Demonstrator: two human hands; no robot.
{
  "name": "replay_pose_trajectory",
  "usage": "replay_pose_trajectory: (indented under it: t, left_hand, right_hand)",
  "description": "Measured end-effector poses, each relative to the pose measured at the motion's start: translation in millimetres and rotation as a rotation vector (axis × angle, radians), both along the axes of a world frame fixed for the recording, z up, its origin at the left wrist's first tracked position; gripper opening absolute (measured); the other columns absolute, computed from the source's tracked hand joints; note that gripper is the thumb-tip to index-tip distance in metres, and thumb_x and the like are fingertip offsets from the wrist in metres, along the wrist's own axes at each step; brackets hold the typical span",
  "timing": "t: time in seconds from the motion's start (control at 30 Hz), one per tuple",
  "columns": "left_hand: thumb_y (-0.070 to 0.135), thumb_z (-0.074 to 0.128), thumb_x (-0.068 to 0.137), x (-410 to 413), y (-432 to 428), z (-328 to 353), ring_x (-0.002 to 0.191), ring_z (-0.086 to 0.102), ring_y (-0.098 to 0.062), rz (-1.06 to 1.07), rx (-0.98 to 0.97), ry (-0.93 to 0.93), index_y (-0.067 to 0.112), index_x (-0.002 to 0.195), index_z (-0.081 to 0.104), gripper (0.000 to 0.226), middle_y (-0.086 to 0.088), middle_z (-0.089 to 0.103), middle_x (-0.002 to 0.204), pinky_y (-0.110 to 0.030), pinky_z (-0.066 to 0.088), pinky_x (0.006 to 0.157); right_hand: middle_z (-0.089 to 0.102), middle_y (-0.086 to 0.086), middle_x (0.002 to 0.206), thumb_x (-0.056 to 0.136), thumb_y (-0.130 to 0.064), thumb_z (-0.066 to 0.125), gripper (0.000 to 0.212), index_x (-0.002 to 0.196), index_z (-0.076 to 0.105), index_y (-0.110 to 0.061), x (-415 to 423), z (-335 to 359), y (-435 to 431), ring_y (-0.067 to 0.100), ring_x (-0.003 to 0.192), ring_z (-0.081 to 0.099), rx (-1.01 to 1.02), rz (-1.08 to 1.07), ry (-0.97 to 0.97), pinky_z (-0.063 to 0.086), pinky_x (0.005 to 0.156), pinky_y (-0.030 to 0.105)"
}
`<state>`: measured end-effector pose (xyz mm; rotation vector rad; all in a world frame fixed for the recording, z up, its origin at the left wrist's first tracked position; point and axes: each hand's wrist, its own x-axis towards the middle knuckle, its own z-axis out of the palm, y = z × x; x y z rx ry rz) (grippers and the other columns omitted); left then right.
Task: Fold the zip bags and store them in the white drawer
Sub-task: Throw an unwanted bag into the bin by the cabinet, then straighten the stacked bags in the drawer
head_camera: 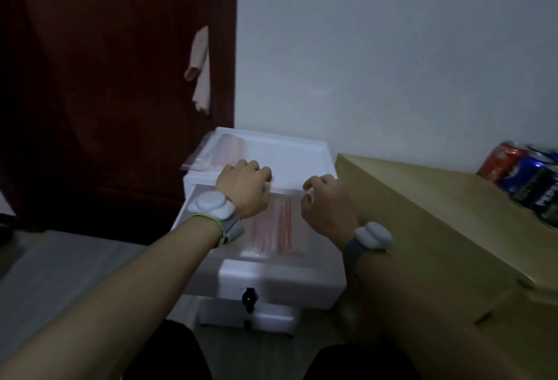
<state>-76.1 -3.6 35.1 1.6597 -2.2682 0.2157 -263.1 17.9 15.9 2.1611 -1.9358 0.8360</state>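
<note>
— Left hand (243,186) sits knuckles-up at the far edge of the zip bag (273,225), fingers curled. Does it grip?
— Cannot tell; the back of the hand hides the fingertips. The right hand (324,201) curls thumb and forefinger at the bag's other corner, and blur hides whether they pinch the film.
— Why one hand per corner?
— Probably because thin film sags; guided at two corners it lies flat. The bag is inside the pulled-out white drawer (280,280), centre of the frame, red lines showing through it.
— And the other bag?
— A second zip bag (217,153) lies on the cabinet top (296,156), just above that first hand, overhanging the left edge; likely parked within reach for the next fold.
— Right of the frame?
— A tan table (422,213) with drink cans (519,174), well apart from the work.
</note>
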Motion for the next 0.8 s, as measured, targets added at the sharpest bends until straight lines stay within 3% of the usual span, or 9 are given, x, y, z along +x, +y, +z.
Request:
replay_pose_trajectory:
  t: [0.17,0.43,0.63,0.8]
  left_hand:
    - [0.023,0.050,0.091,53,-3,4,0.118,0.047,-0.027,0.048,0.045,0.039,0.022,0.124,0.058,0.035,-0.004,0.054,0.126,-0.038,0.041,0.085]
    - [0.027,0.048,0.092,82,-13,-3,0.122,0.050,-0.027,0.073,0.055,0.033,0.024,0.134,0.054,0.042,0.000,0.053,0.135,-0.045,0.047,0.093]
    - [0.023,0.046,0.095,86,-16,-7,0.101,0.059,-0.030,0.048,0.022,-0.053,0.025,0.112,0.062,0.023,-0.001,0.067,0.112,-0.039,0.048,0.078]
    - [0.024,0.052,0.097,85,-19,-4,0.109,0.059,-0.027,0.053,0.068,-0.006,0.027,0.134,0.054,0.037,-0.001,0.065,0.120,-0.043,0.051,0.084]
  right_hand:
    - [0.060,-0.005,0.117,0.093,-0.025,0.048,0.029,0.119,0.061,-0.025,38,8,-12,0.021,0.107,0.053,0.030,-0.016,0.103,0.034,0.071,0.028]
    - [0.061,0.001,0.105,0.089,-0.038,0.051,0.027,0.105,0.062,-0.019,60,-15,-30,0.022,0.094,0.053,-0.040,0.007,0.102,0.048,0.080,0.036]
    - [0.056,0.001,0.110,0.090,-0.036,0.054,0.030,0.115,0.058,-0.019,57,-23,-32,0.021,0.101,0.051,-0.068,0.048,0.098,0.045,0.089,0.035]
    - [0.056,0.001,0.108,0.087,-0.033,0.058,0.028,0.112,0.058,-0.019,55,-31,-33,0.021,0.099,0.051,-0.081,0.047,0.101,0.047,0.089,0.035]
